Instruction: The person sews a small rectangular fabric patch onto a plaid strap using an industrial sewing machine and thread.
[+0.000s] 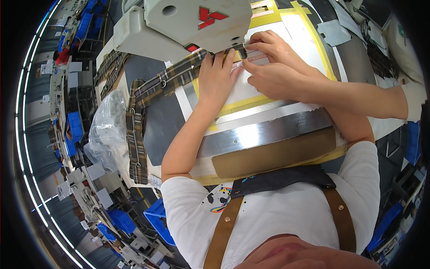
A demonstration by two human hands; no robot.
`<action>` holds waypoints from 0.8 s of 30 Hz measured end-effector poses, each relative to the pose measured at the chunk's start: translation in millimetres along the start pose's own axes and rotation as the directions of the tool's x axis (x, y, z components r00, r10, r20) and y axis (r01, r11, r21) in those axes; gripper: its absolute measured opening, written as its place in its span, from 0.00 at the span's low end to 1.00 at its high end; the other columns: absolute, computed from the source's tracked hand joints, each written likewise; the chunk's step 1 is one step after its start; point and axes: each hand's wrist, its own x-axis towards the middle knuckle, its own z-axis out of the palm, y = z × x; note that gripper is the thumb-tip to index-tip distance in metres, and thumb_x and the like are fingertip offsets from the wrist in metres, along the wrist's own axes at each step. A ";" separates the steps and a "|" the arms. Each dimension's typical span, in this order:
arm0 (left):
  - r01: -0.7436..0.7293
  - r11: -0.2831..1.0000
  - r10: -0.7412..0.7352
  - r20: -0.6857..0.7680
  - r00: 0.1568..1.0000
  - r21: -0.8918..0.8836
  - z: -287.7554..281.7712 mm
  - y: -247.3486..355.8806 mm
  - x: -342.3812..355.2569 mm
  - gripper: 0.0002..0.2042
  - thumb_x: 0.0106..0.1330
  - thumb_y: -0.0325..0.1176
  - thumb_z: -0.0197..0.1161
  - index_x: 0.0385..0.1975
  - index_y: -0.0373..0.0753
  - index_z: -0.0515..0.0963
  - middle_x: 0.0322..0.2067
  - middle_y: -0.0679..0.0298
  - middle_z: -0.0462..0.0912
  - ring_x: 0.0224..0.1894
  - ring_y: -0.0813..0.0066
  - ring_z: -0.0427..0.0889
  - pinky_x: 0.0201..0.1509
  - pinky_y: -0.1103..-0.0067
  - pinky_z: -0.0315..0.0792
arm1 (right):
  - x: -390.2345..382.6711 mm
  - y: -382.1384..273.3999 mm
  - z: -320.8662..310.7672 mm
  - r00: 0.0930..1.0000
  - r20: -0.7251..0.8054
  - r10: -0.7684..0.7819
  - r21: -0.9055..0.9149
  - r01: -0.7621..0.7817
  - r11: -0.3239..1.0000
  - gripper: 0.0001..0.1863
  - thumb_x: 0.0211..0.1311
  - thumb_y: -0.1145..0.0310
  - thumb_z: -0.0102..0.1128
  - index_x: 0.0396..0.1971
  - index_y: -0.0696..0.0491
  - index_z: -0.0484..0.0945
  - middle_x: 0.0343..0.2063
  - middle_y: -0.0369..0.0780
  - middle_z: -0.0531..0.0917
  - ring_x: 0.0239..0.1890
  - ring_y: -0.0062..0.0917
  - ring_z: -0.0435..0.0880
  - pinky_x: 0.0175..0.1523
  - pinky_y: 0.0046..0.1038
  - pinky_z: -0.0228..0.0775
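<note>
The left hand (216, 78) lies open, palm down, its fingertips on a brown, black and cream plaid fabric strap (179, 74) beneath the white sewing machine head (197, 22), toward the far edge of the pale worktop (199, 167). The right hand (277, 49) is bent, with its fingertips at the strap's right end; whether they grip it cannot be told. Just nearer the near edge, a co-worker's hand (277, 81) reaches in from the right edge, thumb and index finger beside a small yellow piece (237, 56). Under the hands is a white sheet bordered with yellow tape (300, 36). From the machine the strap slants toward the left edge, bearing a small metal buckle (163, 83); a further plaid length (136, 148) runs down to the near left corner, perhaps joined to it. Between strap and sheet spreads a dark grey panel (163, 130). A crumpled clear plastic bag (107, 130) sits at the left edge. Along the near edge, a shiny metal bar (268, 130) lies beyond a flat brown strip (273, 154).
</note>
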 end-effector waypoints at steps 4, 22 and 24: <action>-0.009 1.000 0.009 -0.013 1.000 0.000 0.0 1.4 1.7 0.26 0.62 0.35 0.74 0.61 0.43 0.80 0.57 0.54 0.80 0.55 0.48 0.79 0.58 0.62 0.78 | 0.0 14.9 2.3 0.998 0.055 0.026 -0.020 -0.025 0.999 0.23 0.51 0.77 0.72 0.51 0.58 0.83 0.55 0.45 0.80 0.58 0.40 0.78 0.62 0.35 0.74; -0.028 1.000 0.028 -0.048 0.998 0.005 0.5 1.2 3.0 0.22 0.64 0.34 0.73 0.58 0.41 0.81 0.54 0.53 0.82 0.52 0.48 0.80 0.54 0.62 0.79 | 0.2 7.9 -1.6 0.993 0.067 0.102 0.072 -0.106 0.992 0.25 0.47 0.78 0.74 0.50 0.60 0.82 0.54 0.46 0.79 0.58 0.38 0.79 0.62 0.32 0.75; -0.026 1.000 0.027 -0.053 0.998 0.006 0.9 1.3 2.5 0.22 0.64 0.34 0.73 0.58 0.41 0.81 0.54 0.53 0.82 0.52 0.47 0.80 0.54 0.62 0.79 | -0.3 9.4 -0.9 0.995 0.066 0.069 0.046 -0.072 0.996 0.25 0.48 0.78 0.73 0.50 0.60 0.83 0.54 0.45 0.79 0.58 0.38 0.79 0.62 0.32 0.75</action>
